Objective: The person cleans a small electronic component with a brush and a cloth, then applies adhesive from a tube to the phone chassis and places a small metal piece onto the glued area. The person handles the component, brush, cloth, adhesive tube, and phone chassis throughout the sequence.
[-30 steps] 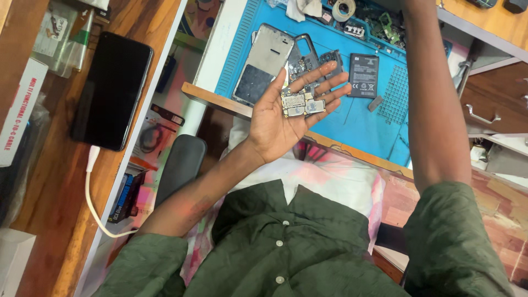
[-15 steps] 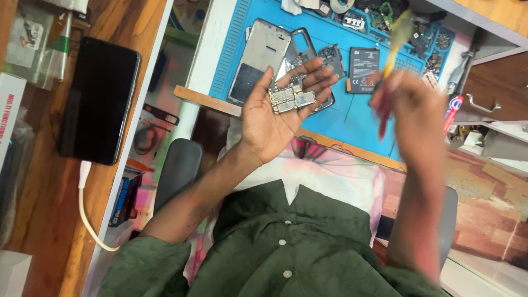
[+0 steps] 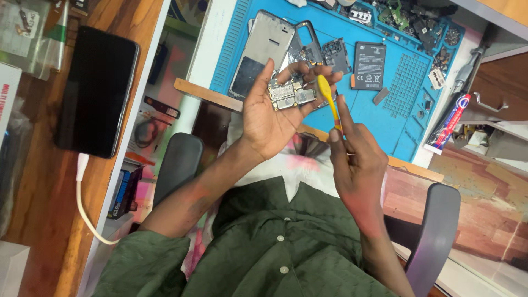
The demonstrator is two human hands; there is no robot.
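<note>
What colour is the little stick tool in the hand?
Yellow: the thin plastic stick tool in the right hand, head view.

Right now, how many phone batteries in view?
1. The black battery lies flat on the blue mat, beyond the right hand holding the yellow tool. More may be hidden in the parts clutter at the mat's far edge.
</note>
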